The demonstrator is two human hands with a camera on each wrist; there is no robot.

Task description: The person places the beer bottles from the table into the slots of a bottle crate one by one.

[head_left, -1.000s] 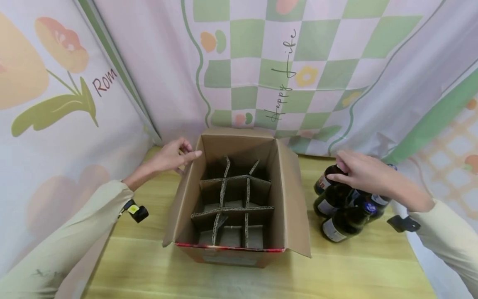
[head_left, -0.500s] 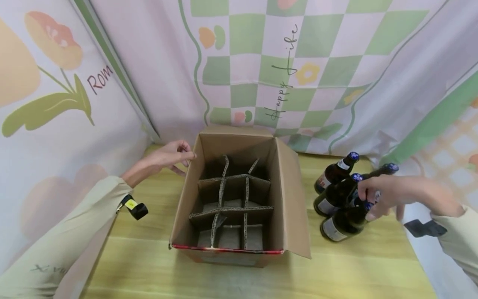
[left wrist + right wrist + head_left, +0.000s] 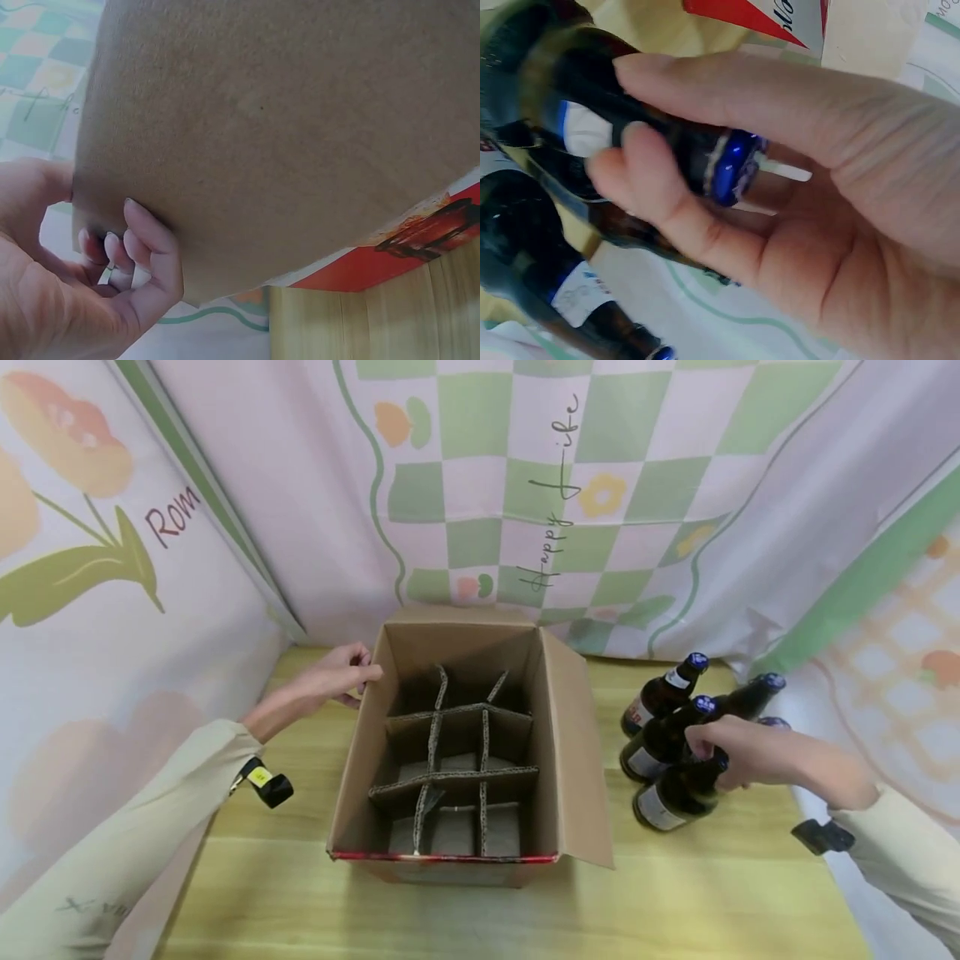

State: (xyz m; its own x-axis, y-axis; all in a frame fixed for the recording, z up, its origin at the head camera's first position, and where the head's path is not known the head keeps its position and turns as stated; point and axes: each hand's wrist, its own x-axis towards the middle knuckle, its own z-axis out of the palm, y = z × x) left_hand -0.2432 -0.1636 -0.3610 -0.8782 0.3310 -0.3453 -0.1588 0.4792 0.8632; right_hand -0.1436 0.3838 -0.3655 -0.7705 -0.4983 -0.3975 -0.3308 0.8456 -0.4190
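A brown cardboard box [image 3: 442, 862] stands open on the table, with crossed cardboard dividers [image 3: 453, 774] inside. My left hand [image 3: 333, 675] is at its left side, pinching the box's left flap [image 3: 277, 135] between thumb and fingers. On the right stands a cluster of several dark glass beer bottles [image 3: 660, 702] with blue caps and pale labels. My right hand [image 3: 772, 756] reaches over that cluster. In the right wrist view, its thumb and fingers go round the neck of a beer bottle [image 3: 585, 129], the blue cap [image 3: 735, 169] near the palm.
The box's right flap [image 3: 577, 752] folds outward toward the bottles. A light wooden table [image 3: 675, 893] lies under everything. Printed curtains [image 3: 480, 510] hang close behind and at both sides. Another bottle [image 3: 577, 292] shows beside the gripped one in the right wrist view.
My left hand has drawn the left flap up from its outward slope. My right hand has moved from the back bottle to the front of the cluster and now grips a neck there.
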